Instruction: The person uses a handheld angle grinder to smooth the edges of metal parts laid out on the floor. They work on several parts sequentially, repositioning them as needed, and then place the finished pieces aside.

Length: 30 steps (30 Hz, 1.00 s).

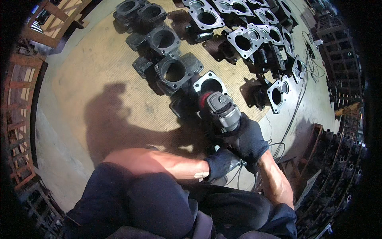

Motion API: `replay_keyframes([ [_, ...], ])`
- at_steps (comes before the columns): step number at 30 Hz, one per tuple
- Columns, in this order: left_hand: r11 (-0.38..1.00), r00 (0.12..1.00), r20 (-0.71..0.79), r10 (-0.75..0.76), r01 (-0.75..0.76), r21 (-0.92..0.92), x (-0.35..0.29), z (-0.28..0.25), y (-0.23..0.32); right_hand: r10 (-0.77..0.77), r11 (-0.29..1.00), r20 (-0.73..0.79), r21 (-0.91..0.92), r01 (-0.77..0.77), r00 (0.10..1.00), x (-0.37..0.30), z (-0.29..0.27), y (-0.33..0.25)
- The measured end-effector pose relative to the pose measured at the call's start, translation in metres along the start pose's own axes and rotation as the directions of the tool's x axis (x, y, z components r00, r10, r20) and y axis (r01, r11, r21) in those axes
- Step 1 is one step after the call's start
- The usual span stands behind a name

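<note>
An angle grinder with a grey metal head is in my hands, over the near casting in the middle. My right hand, in a dark glove, is wrapped around its body. Lower down, my left hand, also gloved, is closed at the rear of the grinder by the cord; its fingers are partly hidden. Just beyond the grinder head shows the casting's bright square flange, with a round bore and corner holes. A reddish blur shows at the left of the grinder head, and the disc is hidden.
Dark castings stand in a row at the far left of the grinder. Several castings with bright machined faces stand at the far right. A tan ribbed mat covers the floor. Cables trail on the right. Wooden crates line the left.
</note>
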<state>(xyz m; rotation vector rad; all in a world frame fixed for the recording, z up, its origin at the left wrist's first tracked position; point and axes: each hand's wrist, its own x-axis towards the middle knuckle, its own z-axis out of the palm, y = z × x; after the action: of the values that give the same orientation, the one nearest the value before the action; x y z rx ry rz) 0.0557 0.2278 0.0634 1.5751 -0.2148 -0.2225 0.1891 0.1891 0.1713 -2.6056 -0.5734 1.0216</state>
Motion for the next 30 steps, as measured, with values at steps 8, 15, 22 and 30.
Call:
replay_keyframes([
  [8, 0.259, 0.942, 0.111, -0.316, 0.198, -0.945, 0.029, 0.009, -0.041, -0.006, 0.999, -0.050, -0.043, 0.004, 0.999, 0.028, -0.006, -0.027],
  [15, 0.936, 0.935, 0.225, -0.275, 0.314, -0.161, 0.023, -0.010, 0.034, 0.001, 0.999, -0.056, -0.049, -0.004, 0.998, -0.011, -0.004, 0.008],
  [22, 0.949, 0.972, 0.067, -0.227, 0.236, -0.211, 0.023, 0.032, 0.014, 0.034, 0.999, -0.073, -0.002, -0.035, 0.997, -0.021, -0.007, 0.022],
  [30, 0.862, 0.989, -0.008, -0.145, 0.123, -0.492, 0.031, 0.066, -0.064, -0.025, 0.999, -0.019, -0.048, 0.024, 0.999, -0.004, -0.006, 0.001],
])
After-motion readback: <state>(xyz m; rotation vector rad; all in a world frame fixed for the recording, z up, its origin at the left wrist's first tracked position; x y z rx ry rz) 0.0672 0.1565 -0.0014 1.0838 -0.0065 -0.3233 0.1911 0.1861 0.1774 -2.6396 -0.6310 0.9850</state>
